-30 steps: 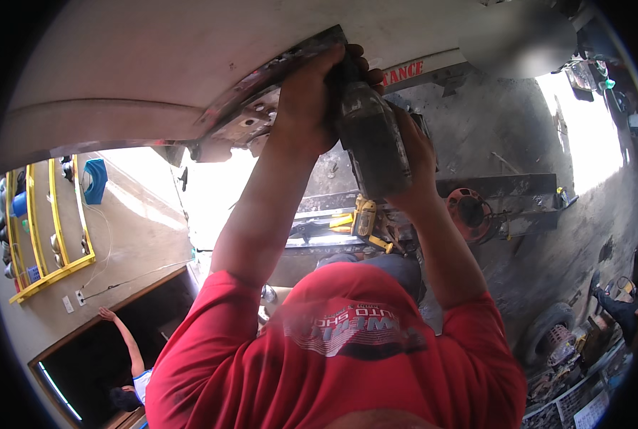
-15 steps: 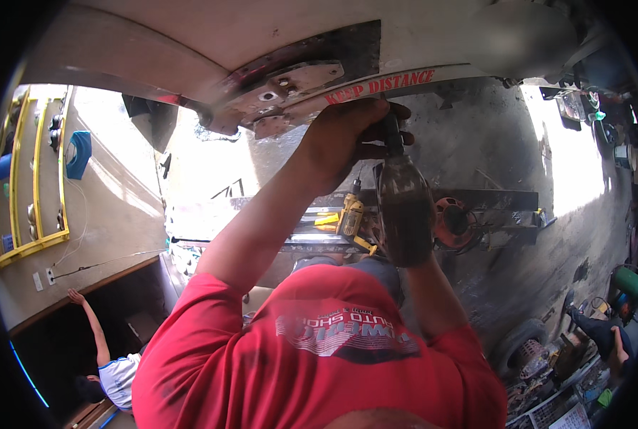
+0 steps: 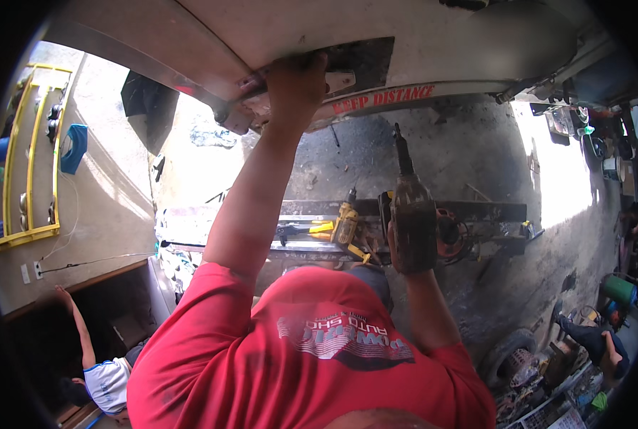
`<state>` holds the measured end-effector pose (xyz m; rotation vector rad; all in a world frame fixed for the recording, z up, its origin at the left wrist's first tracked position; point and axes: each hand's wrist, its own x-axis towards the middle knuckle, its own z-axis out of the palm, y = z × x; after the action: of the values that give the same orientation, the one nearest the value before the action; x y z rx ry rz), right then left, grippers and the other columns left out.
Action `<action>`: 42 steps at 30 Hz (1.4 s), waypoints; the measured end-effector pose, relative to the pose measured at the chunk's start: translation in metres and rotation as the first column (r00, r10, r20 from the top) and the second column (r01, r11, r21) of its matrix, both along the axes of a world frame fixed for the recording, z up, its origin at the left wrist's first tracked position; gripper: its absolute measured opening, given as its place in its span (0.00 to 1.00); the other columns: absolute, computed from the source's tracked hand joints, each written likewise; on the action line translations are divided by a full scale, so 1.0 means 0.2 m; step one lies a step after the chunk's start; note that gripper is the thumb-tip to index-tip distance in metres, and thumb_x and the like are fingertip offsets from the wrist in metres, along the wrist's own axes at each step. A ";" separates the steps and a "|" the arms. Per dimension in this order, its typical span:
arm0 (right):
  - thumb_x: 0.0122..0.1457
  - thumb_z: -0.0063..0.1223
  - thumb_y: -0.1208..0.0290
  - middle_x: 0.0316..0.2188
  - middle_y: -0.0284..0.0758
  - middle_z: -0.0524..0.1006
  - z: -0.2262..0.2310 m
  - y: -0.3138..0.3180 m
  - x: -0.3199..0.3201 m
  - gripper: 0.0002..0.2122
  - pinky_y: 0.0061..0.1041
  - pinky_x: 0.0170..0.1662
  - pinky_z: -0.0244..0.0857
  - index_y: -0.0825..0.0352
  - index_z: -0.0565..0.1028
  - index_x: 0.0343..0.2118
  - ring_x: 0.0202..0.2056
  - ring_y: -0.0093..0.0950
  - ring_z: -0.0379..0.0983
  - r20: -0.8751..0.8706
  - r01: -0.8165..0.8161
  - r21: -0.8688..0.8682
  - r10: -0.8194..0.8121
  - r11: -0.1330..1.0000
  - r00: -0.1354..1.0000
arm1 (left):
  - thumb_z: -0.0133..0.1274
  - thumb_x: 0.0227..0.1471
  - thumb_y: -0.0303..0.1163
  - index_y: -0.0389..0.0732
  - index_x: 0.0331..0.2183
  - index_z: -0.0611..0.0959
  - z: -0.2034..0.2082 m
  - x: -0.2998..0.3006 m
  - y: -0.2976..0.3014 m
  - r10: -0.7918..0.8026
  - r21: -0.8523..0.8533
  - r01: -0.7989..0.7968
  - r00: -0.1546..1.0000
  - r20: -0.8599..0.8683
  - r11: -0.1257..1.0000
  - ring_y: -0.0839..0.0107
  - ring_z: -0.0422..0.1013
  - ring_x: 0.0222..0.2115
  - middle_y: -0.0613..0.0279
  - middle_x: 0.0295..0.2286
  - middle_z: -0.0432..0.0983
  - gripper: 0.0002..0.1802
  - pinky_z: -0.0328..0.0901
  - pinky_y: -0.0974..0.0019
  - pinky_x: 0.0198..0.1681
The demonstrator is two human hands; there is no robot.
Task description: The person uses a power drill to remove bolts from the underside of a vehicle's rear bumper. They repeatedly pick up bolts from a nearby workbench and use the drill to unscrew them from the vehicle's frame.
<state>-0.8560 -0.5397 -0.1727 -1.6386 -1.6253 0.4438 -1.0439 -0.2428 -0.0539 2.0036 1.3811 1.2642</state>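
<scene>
My left hand [image 3: 296, 89] is raised to the pale vehicle panel [image 3: 283, 25], its fingers curled against the metal bracket [image 3: 342, 83] set in the dark patch. What those fingers hold, if anything, is hidden behind the hand. In my right hand [image 3: 420, 277] is a dark, worn impact driver [image 3: 413, 214], its long black nose pointing away toward the panel, the tip apart from it. Most of the right hand lies under the tool's body. Beyond my lap, a yellow power drill [image 3: 347, 223] rests on a bench [image 3: 498, 212].
An orange-and-black round tool [image 3: 451, 232] lies on the bench beside yellow-handled items [image 3: 322, 229]. A yellow rack [image 3: 29, 164] stands at the left wall. One person [image 3: 108, 379] is at lower left, another person [image 3: 598, 343] at right. A tire [image 3: 508, 350] and clutter fill the lower right.
My left hand has left the impact driver's nose and gone up and left to the bracket. The impact driver has come slightly back toward me, away from the panel's edge.
</scene>
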 end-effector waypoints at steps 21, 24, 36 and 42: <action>0.69 0.48 0.56 0.50 0.42 0.78 -0.27 -0.65 -0.14 0.23 0.34 0.49 0.72 0.67 0.71 0.59 0.47 0.34 0.77 -0.913 -0.576 -0.317 -0.407 0.754 -0.029 | 0.64 0.50 0.37 0.43 0.39 0.89 -1.25 -1.63 -1.21 -0.181 -0.743 -0.510 0.758 -0.626 0.434 0.53 0.81 0.37 0.50 0.35 0.85 0.14 0.74 0.56 0.43; 0.71 0.46 0.62 0.52 0.41 0.77 -0.08 -0.59 -0.25 0.19 0.33 0.57 0.67 0.69 0.71 0.59 0.53 0.32 0.74 -0.652 -0.408 -0.672 -0.231 0.618 0.722 | 0.60 0.50 0.35 0.51 0.41 0.90 -1.48 -1.97 -1.39 -0.125 -0.674 -0.675 0.672 -0.730 0.301 0.60 0.82 0.40 0.55 0.37 0.86 0.14 0.73 0.58 0.48; 0.61 0.62 0.74 0.40 0.41 0.83 -0.12 -0.39 -0.63 0.19 0.27 0.40 0.79 0.75 0.73 0.54 0.37 0.30 0.83 -0.213 -0.422 -0.433 0.364 0.797 0.907 | 0.63 0.54 0.40 0.55 0.49 0.87 -2.25 -1.96 -1.32 0.063 -0.619 -0.726 0.663 -0.746 0.301 0.54 0.77 0.50 0.57 0.47 0.82 0.19 0.70 0.52 0.55; 0.62 0.59 0.74 0.41 0.42 0.82 -0.19 -0.42 -0.68 0.19 0.28 0.41 0.79 0.76 0.73 0.54 0.37 0.29 0.82 -0.588 -0.368 -0.603 -0.084 0.708 0.804 | 0.53 0.57 0.34 0.50 0.43 0.88 -2.38 -2.02 -1.36 0.026 -0.593 -0.746 0.628 -0.777 0.304 0.55 0.76 0.50 0.55 0.48 0.79 0.13 0.70 0.52 0.54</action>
<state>-0.9914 -0.6243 -0.2098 -1.6166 -1.1507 1.6564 -1.4476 -0.5152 -0.5302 1.2160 2.3487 -0.3338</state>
